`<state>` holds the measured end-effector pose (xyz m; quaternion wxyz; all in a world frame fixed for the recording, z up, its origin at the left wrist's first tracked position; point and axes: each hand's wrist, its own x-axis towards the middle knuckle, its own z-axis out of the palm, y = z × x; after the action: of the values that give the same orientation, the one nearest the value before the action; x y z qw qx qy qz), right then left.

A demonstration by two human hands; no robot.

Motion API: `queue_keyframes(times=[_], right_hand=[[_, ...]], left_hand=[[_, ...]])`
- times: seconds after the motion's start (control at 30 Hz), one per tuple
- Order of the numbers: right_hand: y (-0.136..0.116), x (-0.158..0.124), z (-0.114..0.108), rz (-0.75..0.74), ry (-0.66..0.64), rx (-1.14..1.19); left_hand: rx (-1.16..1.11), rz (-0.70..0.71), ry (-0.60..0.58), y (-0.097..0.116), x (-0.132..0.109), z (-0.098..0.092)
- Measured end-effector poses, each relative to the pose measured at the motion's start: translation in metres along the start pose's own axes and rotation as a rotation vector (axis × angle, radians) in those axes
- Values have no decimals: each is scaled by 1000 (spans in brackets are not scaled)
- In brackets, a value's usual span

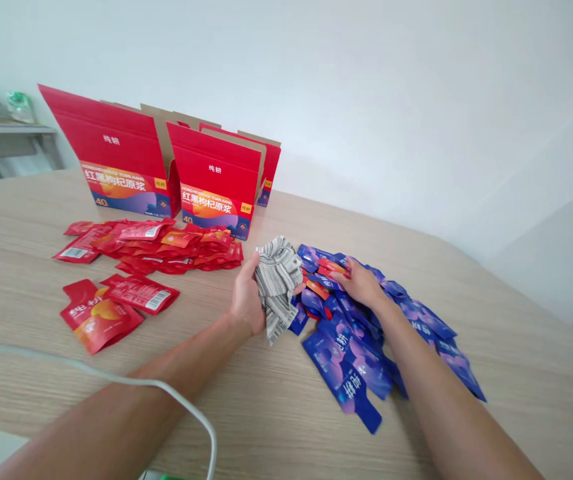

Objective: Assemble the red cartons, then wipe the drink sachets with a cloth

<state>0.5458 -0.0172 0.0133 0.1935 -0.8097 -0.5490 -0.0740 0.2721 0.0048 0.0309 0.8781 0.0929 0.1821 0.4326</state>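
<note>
My left hand (247, 297) is closed around a crumpled grey-and-white striped piece (279, 273), which looks like cloth or soft packaging; most of the fingers are hidden behind it. To its right, my right hand (361, 283) reaches into a pile of blue pouches (349, 363), with thumb and fingers pinched on a small red pouch (330, 267) on top. More red and orange bits show among the blue ones. Left of my hands lies a heap of red pouches (166, 245), and two more red pouches (101, 317) lie nearer to me.
Several open red cartons stand along the back of the table, including a left carton (116, 157) and a front carton (216, 180) with raised flaps. A white cable (156, 383) crosses above my left forearm. Behind is a white wall; a side table (11, 130) with bottles stands far left.
</note>
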Motion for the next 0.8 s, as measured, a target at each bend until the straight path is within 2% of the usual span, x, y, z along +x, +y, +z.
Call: queue_keyframes(times=[0.1, 0.23, 0.37, 0.47, 0.53, 0.6, 0.63, 0.73, 0.8], right_hand=[[15, -8, 15, -20, -31, 0], [19, -12, 19, -83, -16, -5], [25, -11, 10, -80, 29, -25], [16, -14, -4, -12, 113, -21], [-7, -24, -13, 38, 194, 16], [-43, -41, -16, 28, 232, 88], [-64, -53, -15, -14, 206, 135], [-124, -88, -8, -265, -15, 328], [-148, -102, -4, -378, -89, 369]], left_hand=[[37, -10, -13, -8, -1, -1], [72, -42, -56, -16, 0, -5], [88, -36, -42, -16, 1, -6], [71, -7, -13, -16, -1, -3], [51, 29, 18, -17, -1, -1], [47, 80, 43, -19, -1, 0], [49, 103, 48, -20, -1, 0], [52, 122, 43, -23, -2, -4], [47, 96, 21, -22, -4, -5]])
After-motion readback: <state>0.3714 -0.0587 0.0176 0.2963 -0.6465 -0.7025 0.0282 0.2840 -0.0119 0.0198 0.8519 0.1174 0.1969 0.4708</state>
